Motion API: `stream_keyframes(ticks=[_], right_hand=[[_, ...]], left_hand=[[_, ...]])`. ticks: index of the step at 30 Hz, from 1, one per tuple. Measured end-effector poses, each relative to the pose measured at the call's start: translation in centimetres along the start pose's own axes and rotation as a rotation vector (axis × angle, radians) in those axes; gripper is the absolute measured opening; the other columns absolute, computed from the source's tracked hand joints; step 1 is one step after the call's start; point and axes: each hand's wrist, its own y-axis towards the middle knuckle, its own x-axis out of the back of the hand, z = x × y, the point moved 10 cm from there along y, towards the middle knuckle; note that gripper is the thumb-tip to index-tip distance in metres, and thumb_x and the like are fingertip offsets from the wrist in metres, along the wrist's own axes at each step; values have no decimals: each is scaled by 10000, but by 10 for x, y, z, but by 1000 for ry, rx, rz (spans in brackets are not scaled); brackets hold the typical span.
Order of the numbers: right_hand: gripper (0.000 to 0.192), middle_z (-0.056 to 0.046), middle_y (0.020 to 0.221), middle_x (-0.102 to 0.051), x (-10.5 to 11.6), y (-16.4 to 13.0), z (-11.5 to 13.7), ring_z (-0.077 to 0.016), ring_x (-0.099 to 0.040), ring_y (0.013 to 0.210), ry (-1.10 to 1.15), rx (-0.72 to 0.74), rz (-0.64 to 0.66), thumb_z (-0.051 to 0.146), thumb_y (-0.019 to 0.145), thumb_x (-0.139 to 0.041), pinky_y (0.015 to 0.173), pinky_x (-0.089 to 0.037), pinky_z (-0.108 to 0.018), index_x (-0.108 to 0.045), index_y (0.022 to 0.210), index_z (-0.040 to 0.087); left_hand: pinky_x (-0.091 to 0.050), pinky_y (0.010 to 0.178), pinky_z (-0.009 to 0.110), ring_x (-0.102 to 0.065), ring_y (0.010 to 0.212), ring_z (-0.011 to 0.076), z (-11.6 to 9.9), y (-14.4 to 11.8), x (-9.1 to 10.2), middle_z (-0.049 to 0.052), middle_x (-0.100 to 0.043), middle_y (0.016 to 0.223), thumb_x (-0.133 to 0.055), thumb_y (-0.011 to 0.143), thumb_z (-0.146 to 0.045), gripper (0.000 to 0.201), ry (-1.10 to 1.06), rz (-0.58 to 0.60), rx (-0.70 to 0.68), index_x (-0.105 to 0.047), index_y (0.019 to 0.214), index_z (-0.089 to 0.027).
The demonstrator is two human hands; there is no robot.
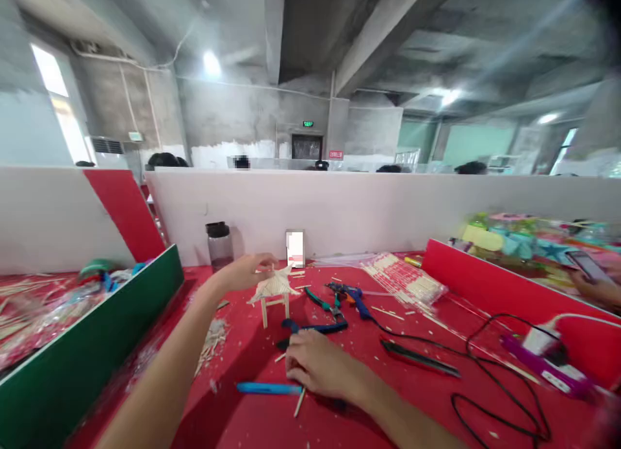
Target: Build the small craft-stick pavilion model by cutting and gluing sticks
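A small pavilion model [275,285] made of thin wooden sticks, with a peaked roof and stick legs, is left of the table's middle. My left hand [246,272] is closed at the top of its roof, fingers bent round the peak. Lower down, my right hand [317,363] rests near the tabletop with its fingers curled downward; what they hold, if anything, is hidden. A blue pen [269,388] lies by the right fingertips, and a short wooden stick [299,404] pokes out below them. Just beyond this hand are dark-blue-handled pliers [320,327] and green-handled cutters [317,299].
A blue glue gun [358,301], a black utility knife [420,358] and a bundle of sticks [405,277] lie right. A black cord [436,336] loops near a purple power strip [546,365]. A bottle [220,247] and lit phone [295,248] stand at the back partition.
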Motion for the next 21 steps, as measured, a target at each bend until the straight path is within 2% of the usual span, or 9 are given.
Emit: stream_keyframes(ticks=[3,6,15,21], right_hand=[[133,-42,955,-690,-3,1,-3,-184,-607,950,31,-14,9,289,963,-640,848,-400,-274,-723,946,186],[104,-46,938,-686,-1,0,-3,-185,-601,942,62,-21,6,252,946,-654,852,-401,-274,-733,923,188],[115,-56,930,-694,11,-2,4,-190,-603,927,99,-36,35,209,945,-643,856,-410,-284,-748,910,178],[129,-48,941,-687,9,-2,4,-180,-601,923,98,-7,13,236,963,-635,854,-408,-276,-749,924,190]], left_hand=[[-491,822,332,-670,902,244,2,6,-5,89,-727,990,-504,925,-479,347,-2,26,2,-642,1021,-175],[-480,767,309,-655,822,223,2,8,-8,69,-723,917,-517,925,-508,349,-8,53,0,-644,937,-182],[-479,793,301,-665,906,230,-1,5,-9,104,-725,1078,-516,943,-539,393,-24,100,4,-652,1052,-186],[-468,833,294,-664,984,246,1,4,-14,107,-710,1170,-530,922,-566,452,21,110,22,-643,1131,-180]])
